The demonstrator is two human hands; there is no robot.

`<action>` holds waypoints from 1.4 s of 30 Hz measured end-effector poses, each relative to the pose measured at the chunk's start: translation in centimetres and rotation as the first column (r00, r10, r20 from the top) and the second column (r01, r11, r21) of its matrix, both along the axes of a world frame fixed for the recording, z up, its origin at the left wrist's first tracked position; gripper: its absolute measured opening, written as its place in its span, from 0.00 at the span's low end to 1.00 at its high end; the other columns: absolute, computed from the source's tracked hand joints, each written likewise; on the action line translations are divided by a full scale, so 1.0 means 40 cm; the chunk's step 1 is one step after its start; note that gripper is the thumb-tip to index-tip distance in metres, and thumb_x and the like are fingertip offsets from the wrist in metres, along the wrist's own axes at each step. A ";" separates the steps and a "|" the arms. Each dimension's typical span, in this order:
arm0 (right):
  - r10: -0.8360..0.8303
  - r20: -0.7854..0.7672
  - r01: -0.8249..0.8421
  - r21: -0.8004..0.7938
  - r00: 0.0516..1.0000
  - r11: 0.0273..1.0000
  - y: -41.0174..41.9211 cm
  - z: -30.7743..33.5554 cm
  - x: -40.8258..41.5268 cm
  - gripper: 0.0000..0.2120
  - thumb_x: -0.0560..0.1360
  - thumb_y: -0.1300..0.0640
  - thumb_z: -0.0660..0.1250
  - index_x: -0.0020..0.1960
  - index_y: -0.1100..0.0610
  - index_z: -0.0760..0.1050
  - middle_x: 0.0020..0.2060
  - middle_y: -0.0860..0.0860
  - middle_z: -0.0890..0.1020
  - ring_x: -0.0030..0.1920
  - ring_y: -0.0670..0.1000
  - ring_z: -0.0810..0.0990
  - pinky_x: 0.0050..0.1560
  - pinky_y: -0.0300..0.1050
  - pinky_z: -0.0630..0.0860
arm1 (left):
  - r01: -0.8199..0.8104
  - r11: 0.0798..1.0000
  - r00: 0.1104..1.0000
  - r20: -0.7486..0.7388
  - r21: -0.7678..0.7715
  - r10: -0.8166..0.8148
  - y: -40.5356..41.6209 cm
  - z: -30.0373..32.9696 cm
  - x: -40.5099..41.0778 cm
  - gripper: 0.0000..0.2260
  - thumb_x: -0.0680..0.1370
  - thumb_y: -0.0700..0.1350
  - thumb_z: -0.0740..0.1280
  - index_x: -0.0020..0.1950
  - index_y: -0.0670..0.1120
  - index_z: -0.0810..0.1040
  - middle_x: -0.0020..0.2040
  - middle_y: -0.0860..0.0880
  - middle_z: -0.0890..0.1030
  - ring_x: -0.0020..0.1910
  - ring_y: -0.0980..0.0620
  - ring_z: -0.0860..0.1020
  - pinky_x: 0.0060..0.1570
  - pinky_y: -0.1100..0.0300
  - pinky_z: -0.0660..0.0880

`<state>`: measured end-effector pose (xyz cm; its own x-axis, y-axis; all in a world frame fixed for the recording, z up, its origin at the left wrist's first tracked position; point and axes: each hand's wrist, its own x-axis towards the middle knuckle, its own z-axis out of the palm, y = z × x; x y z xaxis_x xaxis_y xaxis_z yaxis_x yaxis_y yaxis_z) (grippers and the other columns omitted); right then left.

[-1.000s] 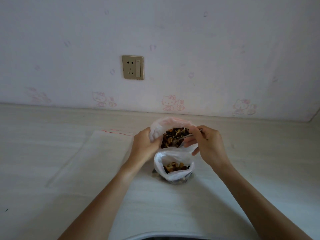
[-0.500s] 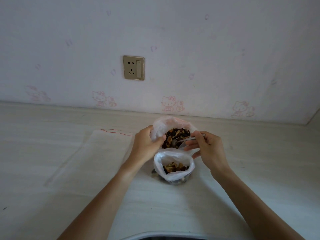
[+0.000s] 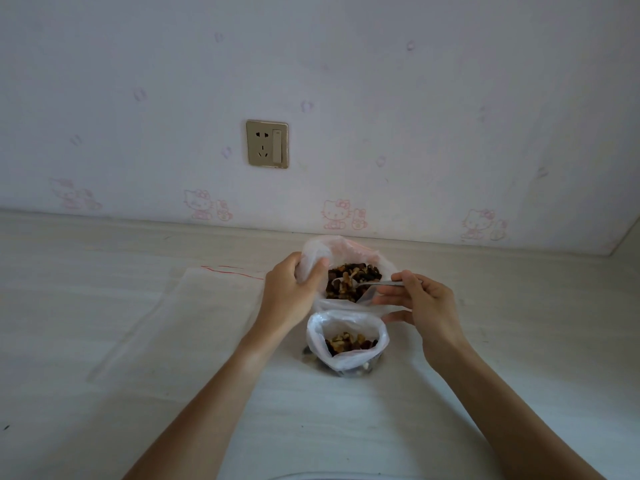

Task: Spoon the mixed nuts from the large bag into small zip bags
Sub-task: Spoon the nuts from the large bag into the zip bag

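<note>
Pale counter (image 3: 104, 341): large bag (image 3: 313, 252) rim gripped by left hand (image 3: 291, 296); spoon (image 3: 372, 284) pinched by right hand (image 3: 426, 306), buried in nuts. Small zip bag (image 3: 346, 341) partly filled; more scoops judged needed.

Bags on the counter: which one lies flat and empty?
The clear zip bag with the red line, left of the left hand. The large bag and small bag stand open holding nuts.

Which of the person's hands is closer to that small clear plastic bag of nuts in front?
Right. The right hand, holding a metal spoon, hovers just beside the small clear plastic bag; the left hand grips the larger bag's rim behind it.
</note>
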<state>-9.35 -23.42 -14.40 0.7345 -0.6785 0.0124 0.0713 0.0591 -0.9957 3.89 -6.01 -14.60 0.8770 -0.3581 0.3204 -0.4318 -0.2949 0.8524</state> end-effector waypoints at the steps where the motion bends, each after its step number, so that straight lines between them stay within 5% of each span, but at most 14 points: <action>1: -0.007 0.001 0.007 0.008 1.000 1.000 -0.003 0.002 -0.002 0.15 0.86 0.55 0.60 0.55 0.66 0.80 0.42 0.60 0.88 0.42 0.60 0.88 0.35 0.52 0.84 | 0.002 1.000 1.000 -0.005 -0.014 -0.002 0.000 0.000 0.001 0.23 0.81 0.59 0.67 0.46 0.36 0.77 0.34 0.48 0.70 0.32 0.54 0.67 0.34 0.61 0.64; 6: -0.017 0.034 0.016 0.027 0.999 1.000 -0.015 0.026 -0.012 0.14 0.86 0.56 0.61 0.55 0.65 0.80 0.42 0.60 0.88 0.43 0.60 0.88 0.32 0.47 0.82 | 0.018 0.999 1.000 -0.004 -0.034 -0.018 0.005 0.003 0.003 0.21 0.80 0.62 0.67 0.49 0.43 0.80 0.39 0.40 0.79 0.34 0.53 0.72 0.36 0.59 0.68; 11: 0.016 0.100 -0.018 0.022 0.995 1.000 -0.022 0.082 -0.032 0.15 0.86 0.55 0.61 0.54 0.65 0.81 0.43 0.61 0.88 0.43 0.61 0.88 0.32 0.47 0.83 | 0.044 0.999 0.999 -0.008 0.006 -0.044 0.022 0.021 0.002 0.20 0.78 0.64 0.69 0.65 0.53 0.78 0.54 0.62 0.82 0.52 0.66 0.79 0.48 0.69 0.73; 15: 0.064 0.166 -0.065 0.001 0.984 0.998 -0.023 0.120 -0.074 0.15 0.86 0.55 0.61 0.52 0.63 0.81 0.43 0.62 0.87 0.43 0.62 0.88 0.31 0.47 0.82 | -0.033 0.999 0.998 0.048 0.020 0.032 0.053 0.030 -0.001 0.27 0.78 0.62 0.71 0.72 0.50 0.75 0.65 0.59 0.77 0.63 0.60 0.75 0.65 0.57 0.74; 17: 0.089 0.165 -0.088 -0.014 0.982 0.996 -0.023 0.123 -0.100 0.15 0.86 0.54 0.61 0.53 0.63 0.81 0.43 0.63 0.87 0.43 0.62 0.88 0.31 0.48 0.82 | -0.090 0.996 0.986 0.145 0.012 0.087 0.074 0.033 -0.015 0.23 0.78 0.59 0.72 0.69 0.49 0.77 0.63 0.58 0.77 0.63 0.57 0.75 0.63 0.55 0.75; 21: 0.128 0.119 -0.125 -0.032 0.985 0.992 -0.014 0.106 -0.150 0.15 0.86 0.54 0.61 0.53 0.64 0.80 0.43 0.63 0.87 0.43 0.63 0.88 0.31 0.48 0.82 | -0.074 0.995 0.956 0.288 0.061 0.053 0.114 0.038 -0.062 0.09 0.78 0.58 0.71 0.46 0.55 0.80 0.42 0.58 0.81 0.42 0.60 0.80 0.42 0.63 0.75; 26: 0.131 0.048 -0.128 -0.063 0.990 0.990 0.001 0.076 -0.193 0.16 0.86 0.56 0.60 0.52 0.66 0.80 0.41 0.63 0.87 0.41 0.64 0.87 0.29 0.47 0.81 | 0.039 0.960 0.990 0.121 0.277 -0.075 0.129 0.010 -0.122 0.26 0.79 0.71 0.57 0.33 0.52 0.74 0.28 0.57 0.76 0.29 0.57 0.74 0.34 0.57 0.70; 32: 0.171 0.035 -0.151 -0.327 0.985 0.933 0.005 0.067 -0.219 0.14 0.86 0.58 0.59 0.50 0.63 0.80 0.39 0.59 0.87 0.40 0.61 0.87 0.29 0.49 0.81 | 0.157 0.963 0.987 -0.054 0.219 -0.148 0.118 -0.002 -0.145 0.07 0.80 0.54 0.71 0.45 0.54 0.86 0.32 0.61 0.81 0.34 0.63 0.79 0.39 0.63 0.74; 36: 0.212 -0.047 -0.186 -0.687 0.976 0.702 0.013 0.084 -0.236 0.13 0.84 0.50 0.60 0.51 0.53 0.81 0.40 0.48 0.87 0.43 0.48 0.87 0.35 0.45 0.82 | 0.178 0.970 0.983 -0.065 0.163 -0.170 0.113 0.002 -0.152 0.07 0.81 0.51 0.71 0.44 0.54 0.86 0.33 0.54 0.83 0.32 0.57 0.81 0.40 0.58 0.78; 38: 0.222 -0.091 -0.186 -0.871 0.971 0.454 0.020 0.100 -0.250 0.16 0.85 0.47 0.58 0.54 0.53 0.82 0.41 0.44 0.86 0.42 0.42 0.84 0.38 0.37 0.80 | 0.186 0.973 0.981 -0.081 0.138 -0.176 0.113 0.003 -0.151 0.07 0.81 0.50 0.71 0.43 0.54 0.86 0.33 0.51 0.84 0.30 0.56 0.81 0.37 0.61 0.77; 42: 0.230 -0.129 -0.103 -0.987 0.965 -0.121 0.043 0.120 -0.261 0.12 0.85 0.53 0.62 0.53 0.57 0.81 0.39 0.49 0.82 0.36 0.51 0.79 0.33 0.50 0.77 | 0.200 0.967 0.979 -0.066 0.157 -0.192 0.120 0.002 -0.147 0.08 0.81 0.50 0.71 0.42 0.54 0.84 0.29 0.52 0.82 0.28 0.59 0.79 0.32 0.70 0.72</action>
